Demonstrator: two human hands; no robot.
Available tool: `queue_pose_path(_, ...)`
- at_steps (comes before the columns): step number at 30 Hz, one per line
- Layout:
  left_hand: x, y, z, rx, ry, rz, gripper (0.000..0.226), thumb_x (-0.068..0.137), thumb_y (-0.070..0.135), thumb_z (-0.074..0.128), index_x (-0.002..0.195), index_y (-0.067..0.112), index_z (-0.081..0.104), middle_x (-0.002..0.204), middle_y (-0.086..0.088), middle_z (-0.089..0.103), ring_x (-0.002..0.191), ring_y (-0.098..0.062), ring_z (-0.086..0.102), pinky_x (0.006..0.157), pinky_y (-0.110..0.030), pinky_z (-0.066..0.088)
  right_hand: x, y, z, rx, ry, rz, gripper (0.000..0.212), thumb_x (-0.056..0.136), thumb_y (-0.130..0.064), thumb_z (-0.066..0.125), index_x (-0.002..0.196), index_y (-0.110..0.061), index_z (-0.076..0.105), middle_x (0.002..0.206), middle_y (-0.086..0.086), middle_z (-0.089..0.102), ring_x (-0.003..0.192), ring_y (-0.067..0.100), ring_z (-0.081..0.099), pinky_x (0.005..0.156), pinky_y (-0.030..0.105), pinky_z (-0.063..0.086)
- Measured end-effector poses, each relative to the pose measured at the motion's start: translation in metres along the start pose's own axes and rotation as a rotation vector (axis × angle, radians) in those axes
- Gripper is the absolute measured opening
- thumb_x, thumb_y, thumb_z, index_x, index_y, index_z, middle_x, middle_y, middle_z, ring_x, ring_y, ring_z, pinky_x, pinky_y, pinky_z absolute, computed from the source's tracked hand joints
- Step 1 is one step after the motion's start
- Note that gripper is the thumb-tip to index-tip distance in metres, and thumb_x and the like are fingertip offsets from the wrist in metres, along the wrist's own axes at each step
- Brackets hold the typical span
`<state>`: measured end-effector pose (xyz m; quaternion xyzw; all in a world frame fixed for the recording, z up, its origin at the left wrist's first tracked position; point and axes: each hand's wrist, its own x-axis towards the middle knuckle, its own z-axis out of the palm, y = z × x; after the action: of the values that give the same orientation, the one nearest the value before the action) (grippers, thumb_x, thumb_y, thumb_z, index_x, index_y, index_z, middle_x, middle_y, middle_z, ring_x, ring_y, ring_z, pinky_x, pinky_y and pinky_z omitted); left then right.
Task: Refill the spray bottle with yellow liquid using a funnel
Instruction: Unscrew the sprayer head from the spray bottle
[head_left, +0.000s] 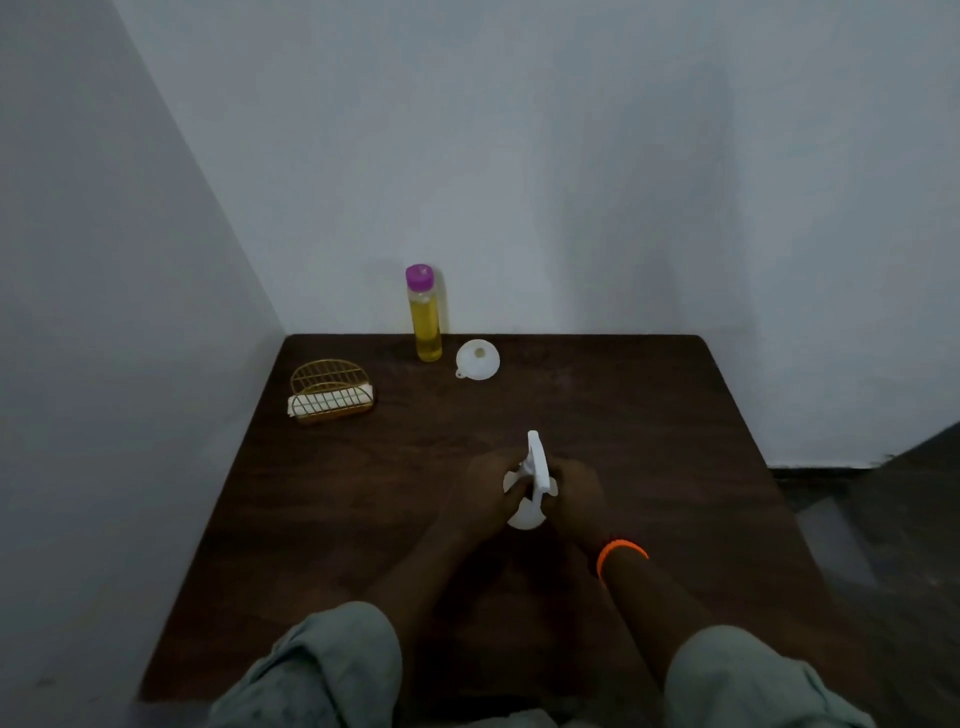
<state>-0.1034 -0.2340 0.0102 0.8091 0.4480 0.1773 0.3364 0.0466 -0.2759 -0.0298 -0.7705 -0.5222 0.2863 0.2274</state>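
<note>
While both sets of fingers (519, 488) clamp the spray bottle (535, 478) mid-counter (649, 415), its head looks about to come off. Funnel (478, 357) and yellow bottle (425, 317) wait behind; a jerky twist could tip it.

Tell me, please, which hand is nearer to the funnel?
Left, only slightly. The left hand is below and just left of the funnel; the right hand lies below and further right. Both hold the spray bottle.

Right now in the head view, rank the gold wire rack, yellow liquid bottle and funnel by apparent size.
1. gold wire rack
2. yellow liquid bottle, close to the rack, but taller and narrower
3. funnel, clearly smallest
</note>
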Motion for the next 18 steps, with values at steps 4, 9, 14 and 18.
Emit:
queue_pose_path(4,-0.001,0.002,0.001,-0.002,0.033,-0.017,0.029,0.093,0.021,0.066,0.121,0.014,0.068,0.114,-0.006,0.071,0.107,-0.022,0.065,0.095,-0.03,0.049,0.007,0.005,0.0,-0.084,-0.054,0.027,0.031,0.088,-0.026,0.07,0.117,-0.016,0.069,0.115,0.004,0.069,0.106,0.021,0.067,0.09,0.031,0.054)
queue_pose_path(9,-0.001,0.009,0.005,-0.085,0.09,-0.147,0.026,0.089,0.016,0.069,0.114,0.008,0.067,0.109,-0.01,0.071,0.102,-0.025,0.066,0.085,-0.026,0.047,0.01,0.011,0.006,-0.039,-0.025,0.024,0.027,0.084,-0.032,0.071,0.109,-0.021,0.072,0.103,-0.002,0.071,0.096,0.016,0.069,0.083,0.034,0.058)
queue_pose_path(14,-0.002,0.003,0.011,-0.14,0.072,-0.139,0.034,0.089,0.015,0.07,0.122,0.008,0.064,0.115,-0.011,0.069,0.108,-0.025,0.064,0.089,-0.026,0.047,0.007,0.01,0.006,-0.005,-0.013,-0.003,0.025,0.088,-0.026,0.068,0.111,-0.018,0.072,0.105,0.0,0.072,0.097,0.016,0.068,0.084,0.037,0.058)
queue_pose_path(18,-0.007,-0.015,0.019,-0.146,0.095,-0.127,0.033,0.088,0.039,0.067,0.116,0.023,0.072,0.108,0.007,0.074,0.098,-0.004,0.068,0.09,-0.029,0.055,0.006,0.015,0.009,0.025,0.004,-0.017,0.03,0.086,-0.032,0.07,0.113,-0.019,0.072,0.107,-0.001,0.072,0.098,0.016,0.068,0.084,0.038,0.058)
